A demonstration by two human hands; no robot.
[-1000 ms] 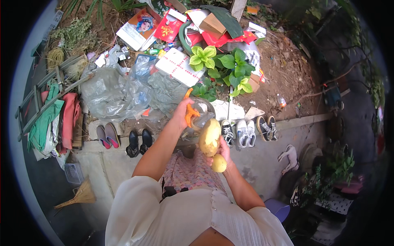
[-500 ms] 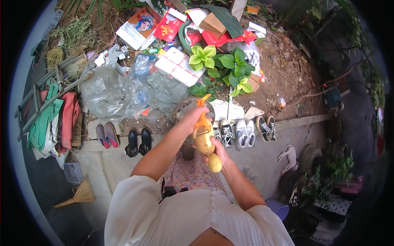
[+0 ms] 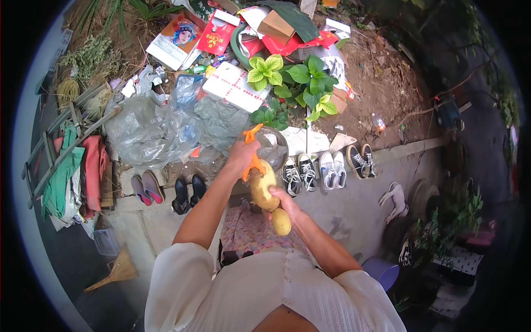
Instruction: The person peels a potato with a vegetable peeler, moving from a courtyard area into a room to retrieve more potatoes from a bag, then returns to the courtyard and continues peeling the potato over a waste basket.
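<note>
In my right hand (image 3: 287, 203) is a large potato (image 3: 265, 193), its upper part pale and bare, its lower side with brownish skin. A smaller round yellow potato or lobe (image 3: 281, 223) sits at its lower end; whether the two are joined I cannot tell. My left hand (image 3: 242, 154) is closed round an orange peeler (image 3: 254, 166), which lies close to the potato's upper left end. Whether its blade touches the potato is hard to make out. Behind the potato shows a round container's grey rim (image 3: 285, 145), partly hidden.
Beyond my hands lie plastic bags (image 3: 144, 130), a white box (image 3: 236, 87) and leafy plants (image 3: 312, 83). Shoes line the concrete edge, among them black boots (image 3: 181, 196) and sneakers (image 3: 307, 170). A broom (image 3: 119, 269) lies left; a pale animal (image 3: 394, 200) lies right.
The peeler has moved from over the potato toward its upper left end. Both hands and the potato sit slightly farther left in view, and more pale flesh shows.
</note>
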